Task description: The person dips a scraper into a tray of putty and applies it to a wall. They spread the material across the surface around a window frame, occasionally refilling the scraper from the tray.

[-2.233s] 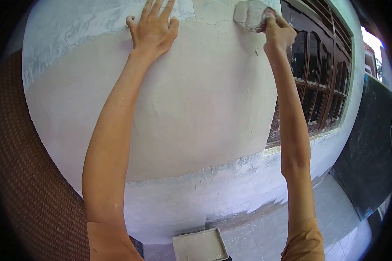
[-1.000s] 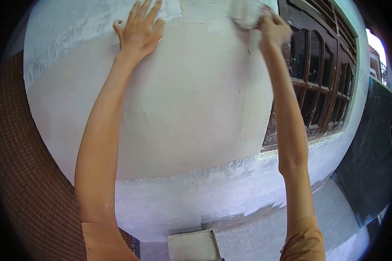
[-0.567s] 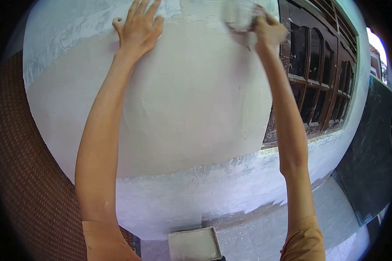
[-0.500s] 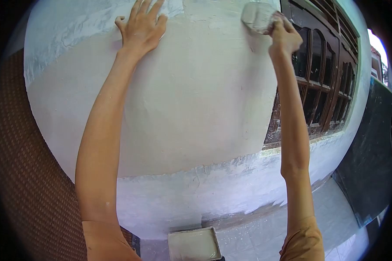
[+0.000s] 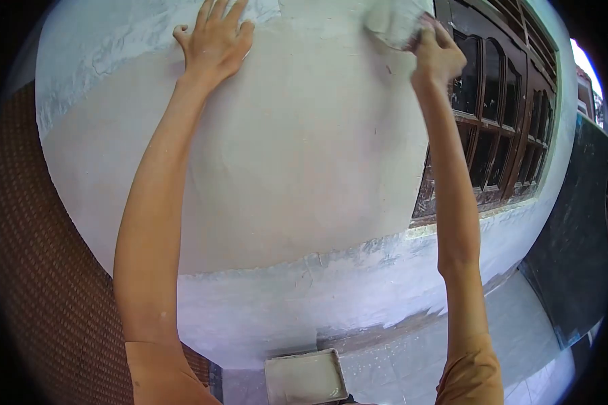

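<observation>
My left hand (image 5: 215, 44) lies with spread fingers against the upper part of the wall (image 5: 297, 155), holding nothing. At the upper right, my right hand (image 5: 440, 59) is closed around a putty scraper (image 5: 393, 24), its broad blade coated in pale putty and blurred by motion. The blade is up by the wall surface, just left of the window frame; whether its whole edge touches cannot be seen. A smooth beige coat covers the wall's middle, with rougher whitish-blue bands above and below.
A dark brown wooden window (image 5: 496, 121) with glass panes is set into the wall at right. Below, a rectangular tray (image 5: 338, 368) of pale putty stands near the speckled tiled floor (image 5: 398, 361). A woven brown panel (image 5: 40, 270) lines the left, and a dark board (image 5: 567, 236) leans at far right.
My right hand and the scraper have shifted slightly left. My left hand keeps its spread pose on the wall. The camera view has tilted a little.
</observation>
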A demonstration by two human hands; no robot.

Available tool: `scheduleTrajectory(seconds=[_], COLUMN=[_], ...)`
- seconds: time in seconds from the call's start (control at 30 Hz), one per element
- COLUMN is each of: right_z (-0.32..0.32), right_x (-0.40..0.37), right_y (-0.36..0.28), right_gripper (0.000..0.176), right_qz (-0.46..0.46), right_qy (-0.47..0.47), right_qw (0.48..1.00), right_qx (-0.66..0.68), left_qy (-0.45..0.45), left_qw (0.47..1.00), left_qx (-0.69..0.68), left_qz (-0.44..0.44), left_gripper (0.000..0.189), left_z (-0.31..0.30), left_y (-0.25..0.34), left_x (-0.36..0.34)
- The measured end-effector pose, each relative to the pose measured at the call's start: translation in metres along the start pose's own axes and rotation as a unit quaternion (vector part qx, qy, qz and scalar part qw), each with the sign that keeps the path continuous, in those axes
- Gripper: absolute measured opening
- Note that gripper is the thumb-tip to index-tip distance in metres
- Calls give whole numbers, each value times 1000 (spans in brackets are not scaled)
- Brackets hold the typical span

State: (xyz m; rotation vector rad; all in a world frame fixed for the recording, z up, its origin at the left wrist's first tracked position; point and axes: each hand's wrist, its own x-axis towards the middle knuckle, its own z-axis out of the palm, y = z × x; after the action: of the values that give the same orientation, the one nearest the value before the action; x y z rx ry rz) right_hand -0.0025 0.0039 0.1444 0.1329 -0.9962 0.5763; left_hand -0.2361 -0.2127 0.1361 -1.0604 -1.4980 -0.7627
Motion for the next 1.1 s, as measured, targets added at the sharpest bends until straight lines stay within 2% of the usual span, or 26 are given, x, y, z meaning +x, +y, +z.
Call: scheduleTrajectory(seconds=[0.07,0.1,0.13,0.2,0.27,0.33,0.4,0.43,0.47,0.53,0.6,0.63,0.7,0.73,0.77,0.8,0.87,0.93,1.0,1.07,1.1], right_z=[43,64,80,71,23,-19,-32,-28,-20,21,73,71,66,34,11,-8,-33,-19,21,85,101], right_x=[-20,-51,-54,-52,3,40,56,60,62,42,-10,-7,4,57,69,74,86,74,51,-21,-27], right_y=[9,-24,-11,-30,8,20,10,10,16,19,-29,-28,-24,32,25,19,16,8,14,-39,-36], right_gripper=[24,25,24,26,24,24,23,25,25,26,29,29,31,26,23,23,18,18,21,30,30], right_qz=[-28,79,22,73,2,0,-6,9,9,-5,91,91,55,-40,16,9,-19,6,7,73,28], right_qy=[-71,-91,-82,-94,-113,-48,54,35,35,-81,-104,-103,-35,-35,-8,39,64,108,-7,-44,-54], right_qw=[997,992,996,990,990,998,998,998,998,995,990,990,994,997,1000,999,997,994,999,996,997], right_qx=[3,-27,-29,-73,-81,-28,-16,50,48,53,5,6,-84,-49,-22,-1,48,5,50,-18,-40], left_qy=[0,1,3,-3,-8,-18,-17,-17,-11,-6,-10,-10,-33,-33,-29,-25,-22,-21,-19,-23,-27], left_qw=[1000,999,1000,999,999,999,1000,1000,1000,1000,1000,1000,999,999,999,999,999,999,999,999,999], left_qx=[13,31,29,47,38,27,5,5,8,9,11,11,25,26,26,26,23,22,27,30,30], left_qz=[-1,-8,-6,-10,-10,-14,-12,-14,-17,-16,-27,-26,-16,-17,-16,-15,-21,-24,-24,-27,-29], left_gripper=[66,65,65,64,64,65,65,65,65,65,65,65,65,65,65,65,65,66,66,66,66], left_z=[6,7,7,2,-5,-6,-6,-4,-2,-1,-5,-7,-10,-10,-8,-7,-4,-2,-2,-7,-10], left_y=[-5,-6,-3,-5,-1,3,5,4,4,7,6,5,2,2,3,5,7,7,7,8,8], left_x=[3,4,5,3,3,0,-1,-1,-1,-1,-2,-2,0,0,0,0,2,1,2,0,-1])
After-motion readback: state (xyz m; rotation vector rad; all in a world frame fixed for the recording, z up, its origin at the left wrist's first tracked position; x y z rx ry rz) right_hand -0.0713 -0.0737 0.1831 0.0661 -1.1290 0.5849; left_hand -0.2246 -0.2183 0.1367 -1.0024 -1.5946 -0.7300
